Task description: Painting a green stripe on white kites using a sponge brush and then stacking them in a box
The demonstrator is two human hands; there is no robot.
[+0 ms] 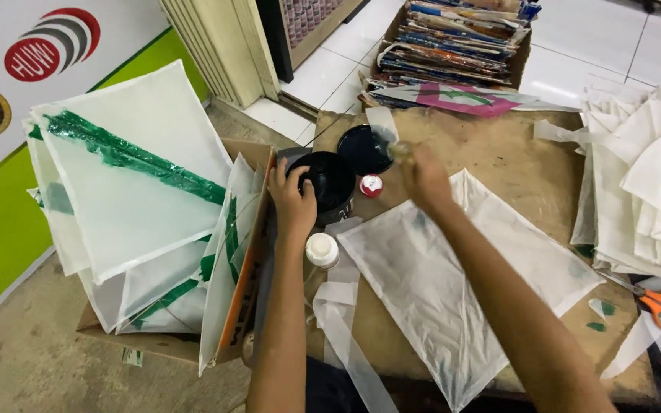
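The rim of a black paint can [330,182] is gripped by the left hand [294,200], fingers curled over its edge. The can stands at the left end of the brown tabletop [514,164], just beside its black lid [364,149] and a small red cap [371,186]. A blurred brush [399,150] is pinched in the closed right hand [422,177] above the lid. A white paper sheet [453,283] lies spread below the hands, a white bottle [321,249] near the left wrist. Orange scissors [658,304] lie far right.
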